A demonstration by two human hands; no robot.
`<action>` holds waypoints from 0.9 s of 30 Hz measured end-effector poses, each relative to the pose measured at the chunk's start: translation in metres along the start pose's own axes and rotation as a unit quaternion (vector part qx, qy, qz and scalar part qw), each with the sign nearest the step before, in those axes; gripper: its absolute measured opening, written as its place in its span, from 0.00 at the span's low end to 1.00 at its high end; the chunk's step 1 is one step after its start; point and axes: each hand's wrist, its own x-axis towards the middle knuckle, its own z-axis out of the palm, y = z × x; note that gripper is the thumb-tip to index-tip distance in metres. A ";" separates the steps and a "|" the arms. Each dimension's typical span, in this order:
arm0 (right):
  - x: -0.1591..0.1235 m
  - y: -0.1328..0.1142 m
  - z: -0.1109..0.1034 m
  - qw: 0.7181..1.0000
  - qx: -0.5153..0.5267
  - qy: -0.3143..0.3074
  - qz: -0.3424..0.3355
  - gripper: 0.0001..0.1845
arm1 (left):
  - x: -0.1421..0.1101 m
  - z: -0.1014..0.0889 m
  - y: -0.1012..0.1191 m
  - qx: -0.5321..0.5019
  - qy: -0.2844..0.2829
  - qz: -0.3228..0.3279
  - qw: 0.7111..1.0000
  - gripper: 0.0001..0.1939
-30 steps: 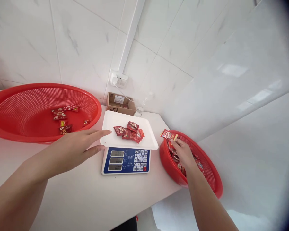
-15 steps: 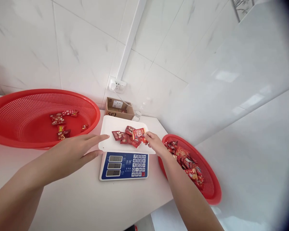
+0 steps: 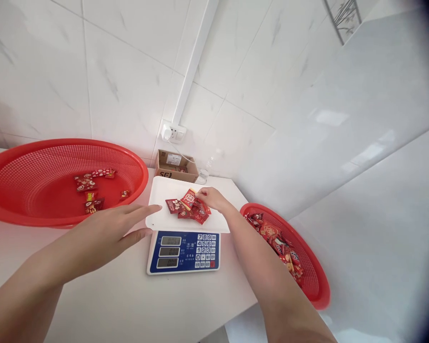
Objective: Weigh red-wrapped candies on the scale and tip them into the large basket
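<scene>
A blue electronic scale (image 3: 184, 251) with a white weighing tray (image 3: 164, 188) stands on the white counter. Several red candy packets (image 3: 186, 208) lie in a small pile on the tray. My right hand (image 3: 210, 198) reaches over the tray with its fingers pinched on a red packet (image 3: 188, 198) at the top of the pile. My left hand (image 3: 109, 229) rests flat and open on the counter, its fingertips at the tray's left edge. A small red basket (image 3: 309, 281) full of red packets sits at the counter's right edge, under my right forearm.
A large red mesh basket (image 3: 28, 212) with several packets stands at the left. Against the tiled wall behind the scale are a small cardboard box (image 3: 174, 166), a clear bottle (image 3: 204, 173) and a wall socket (image 3: 172, 133) with a cord. The counter's front edge runs below.
My right hand has carried a red packet from the small basket at the right over to the pile on the scale tray. My left hand has stayed at the tray's edge.
</scene>
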 end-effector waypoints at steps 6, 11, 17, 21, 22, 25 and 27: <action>0.016 -0.009 0.007 0.996 -0.052 0.079 0.006 0.10 | 0.001 -0.001 0.000 -0.013 0.001 0.002 1.000 0.25; 0.004 -0.002 0.003 0.995 -0.028 0.100 0.008 0.17 | 0.003 0.000 -0.004 -0.013 -0.009 -0.005 1.000 0.25; -0.019 0.004 0.002 0.996 0.012 0.081 0.031 0.20 | 0.002 0.000 -0.002 -0.014 -0.009 0.002 1.000 0.25; -0.024 0.003 0.005 0.992 0.114 0.052 0.006 0.16 | 0.003 0.001 -0.003 -0.007 -0.007 0.006 1.000 0.25; -0.025 0.004 0.004 0.991 0.124 0.058 0.001 0.17 | 0.003 0.002 -0.003 -0.003 -0.008 0.005 1.000 0.25; -0.030 0.012 0.001 0.988 0.101 0.113 -0.003 0.18 | 0.004 0.004 -0.005 0.005 -0.007 0.001 1.000 0.25; -0.039 0.022 -0.003 0.986 0.093 0.135 -0.001 0.17 | 0.003 0.004 -0.005 0.008 -0.007 -0.002 1.000 0.25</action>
